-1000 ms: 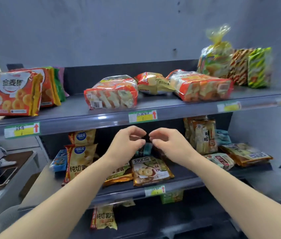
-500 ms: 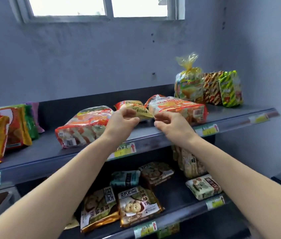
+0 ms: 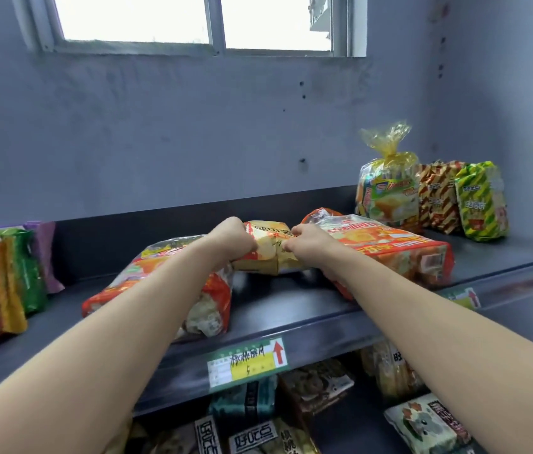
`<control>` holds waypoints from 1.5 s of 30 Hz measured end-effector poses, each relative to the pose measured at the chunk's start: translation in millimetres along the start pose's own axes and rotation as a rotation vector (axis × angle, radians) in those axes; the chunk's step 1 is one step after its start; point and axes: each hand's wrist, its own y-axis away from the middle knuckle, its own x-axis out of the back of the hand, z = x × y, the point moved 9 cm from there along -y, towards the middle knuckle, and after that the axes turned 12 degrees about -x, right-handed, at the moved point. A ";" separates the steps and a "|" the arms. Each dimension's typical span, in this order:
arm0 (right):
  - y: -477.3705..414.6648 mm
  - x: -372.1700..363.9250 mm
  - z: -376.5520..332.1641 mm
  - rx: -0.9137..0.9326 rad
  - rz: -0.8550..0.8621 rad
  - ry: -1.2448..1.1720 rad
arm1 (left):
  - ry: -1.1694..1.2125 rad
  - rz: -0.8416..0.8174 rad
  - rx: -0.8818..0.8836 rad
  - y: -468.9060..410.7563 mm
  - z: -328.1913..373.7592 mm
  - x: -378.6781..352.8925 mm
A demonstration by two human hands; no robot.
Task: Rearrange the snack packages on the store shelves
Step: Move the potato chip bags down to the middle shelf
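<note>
The head camera is my only view, and I take the price label [image 3: 247, 362] on the front lip of the upper shelf [image 3: 291, 309] as my marker. The yellow snack bag [image 3: 270, 249] lies straight beyond the label, toward the back of the shelf. It is wedged between an orange cracker pack [image 3: 216, 303] on the label's left side and a long orange pack [image 3: 389, 247] on its right side. My left hand [image 3: 234, 237] and right hand [image 3: 307, 244] are both on the bag. Each grip is closed on the bag's crinkled upper edge, one at either end, knuckles toward me, so the fingertips are hidden. I cannot tell whether the bag's underside is clear of the shelf.

I judge the bag light, soft and puffed with air, with slick film and contents that crush easily. The sealed edge and corners look like the place to hold it, with a pinch and no squeeze on the belly. The neighbouring packs touch it or nearly so, and may drag along when it comes out.
</note>
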 end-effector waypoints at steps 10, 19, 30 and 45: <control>-30.9 2.0 19.8 -0.215 -0.033 -0.338 | 0.430 0.095 0.146 -18.7 -12.9 -13.0; 16.2 38.6 16.4 -0.030 -0.042 -0.781 | 0.602 0.248 -0.111 25.9 41.3 10.6; 130.0 43.1 34.3 0.019 -0.300 -0.942 | 0.668 0.340 -0.145 163.0 60.0 25.0; 274.4 -128.2 30.6 0.146 -0.861 -0.710 | 0.351 0.194 0.236 370.6 -68.7 64.3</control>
